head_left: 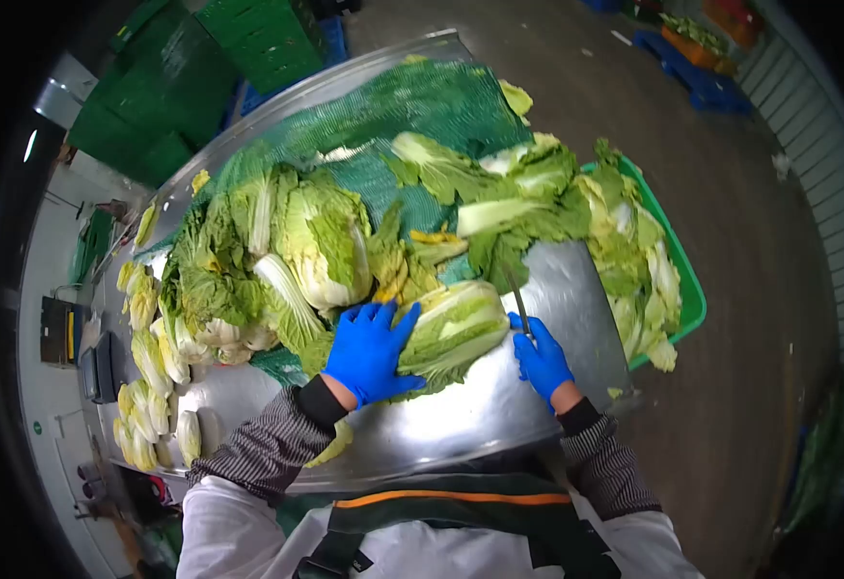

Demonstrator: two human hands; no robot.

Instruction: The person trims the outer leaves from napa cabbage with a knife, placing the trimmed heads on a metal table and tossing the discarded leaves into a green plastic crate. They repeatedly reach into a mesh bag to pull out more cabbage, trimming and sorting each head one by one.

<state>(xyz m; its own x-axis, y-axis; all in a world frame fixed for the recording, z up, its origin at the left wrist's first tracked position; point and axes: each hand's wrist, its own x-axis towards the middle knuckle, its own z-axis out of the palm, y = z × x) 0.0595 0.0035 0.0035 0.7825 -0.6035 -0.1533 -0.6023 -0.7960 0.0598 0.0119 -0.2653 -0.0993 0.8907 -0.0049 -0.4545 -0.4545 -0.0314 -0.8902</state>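
Nearest the lens: apron bib (451, 502) with an orange stripe, and striped sleeves (268, 444) reaching forward over a steel counter (499, 410). Left hand (369, 352), blue-gloved, laid palm-down on a napa cabbage half (461, 328) lying on its side at the counter's near middle. Fingers spread wide and flat, wrapped round nothing, pressing rather than gripping, probably to keep the rounded head from rolling. Right hand (541, 359), likewise gloved, just beside the cabbage's right-hand end. Fingers curled shut round the handle of a knife (516, 294), blade pointing away from the body and clear of the left hand. Further back, on green netting (441, 106), a heap of whole cabbages (316, 241), near enough to pull forward. To the right, loose outer leaves (528, 207) spilling toward a green crate (694, 299) at the counter's edge, seemingly placed there to catch them. Far left, a row of pale cut pieces (147, 376), kept apart from the heap.
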